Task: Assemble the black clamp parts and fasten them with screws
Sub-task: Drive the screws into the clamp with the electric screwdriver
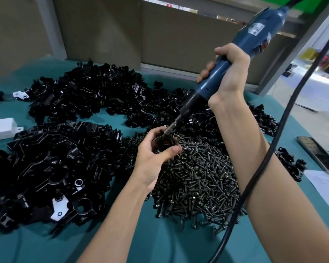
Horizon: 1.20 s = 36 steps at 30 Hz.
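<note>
Teal table [179, 243]: clamp [164, 144] is clasped in left hand [152, 158] fingers; blue screwdriver [226, 73], gripped by right hand [228, 73], is pressed onto it above screws [201, 177].

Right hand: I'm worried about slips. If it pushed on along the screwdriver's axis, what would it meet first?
Probably the black clamp in the left hand; the right hand aims the screwdriver there.

I see a worktop [11, 243] covered with teal cloth. Behind it stands a brown partition [103, 31] with grey posts [44, 25]. Above the partition there is a green panel [311, 2]. On the right, a bright opening [311, 73] shows a pale floor [292, 103] in daylight, with blurred things far away.
</note>
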### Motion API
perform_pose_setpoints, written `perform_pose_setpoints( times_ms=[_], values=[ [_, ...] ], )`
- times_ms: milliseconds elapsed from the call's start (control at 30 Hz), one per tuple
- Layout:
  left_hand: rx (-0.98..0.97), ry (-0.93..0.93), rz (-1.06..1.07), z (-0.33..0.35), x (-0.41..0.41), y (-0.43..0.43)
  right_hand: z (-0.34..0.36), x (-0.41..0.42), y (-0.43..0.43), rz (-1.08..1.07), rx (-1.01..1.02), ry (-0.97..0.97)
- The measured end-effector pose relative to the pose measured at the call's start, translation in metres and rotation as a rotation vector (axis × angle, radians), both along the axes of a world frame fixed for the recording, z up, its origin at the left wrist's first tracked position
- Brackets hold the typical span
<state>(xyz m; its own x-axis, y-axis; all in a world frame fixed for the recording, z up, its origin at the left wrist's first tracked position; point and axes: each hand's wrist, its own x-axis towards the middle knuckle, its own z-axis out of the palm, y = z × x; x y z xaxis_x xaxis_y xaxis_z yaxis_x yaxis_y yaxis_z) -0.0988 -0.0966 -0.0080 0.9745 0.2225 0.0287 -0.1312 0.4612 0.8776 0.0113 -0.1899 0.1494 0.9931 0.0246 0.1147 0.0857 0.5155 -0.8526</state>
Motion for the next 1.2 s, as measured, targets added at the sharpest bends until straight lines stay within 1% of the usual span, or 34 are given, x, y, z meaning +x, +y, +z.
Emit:
perform_pose_setpoints(
  times_ms=[133, 433, 800, 1200],
  values=[
    [0.041, 0.005, 0.007, -0.0002, 0.0004, -0.0006, -0.003, 0.002, -0.0018, -0.002, 0.005, 0.015],
    [0.028, 0.021, 0.009, 0.0001, 0.0004, -0.0009, -0.006, 0.0036, -0.0008, 0.016, 0.034, 0.023],
    [-0.035, 0.056, -0.01, 0.0031, -0.0021, -0.0015, -0.0016, -0.0012, 0.003, 0.041, 0.014, -0.017],
    [-0.001, 0.055, -0.001, 0.0019, -0.0007, -0.0023, -0.0025, -0.0035, 0.0032, 0.041, 0.015, -0.008]
  ],
)
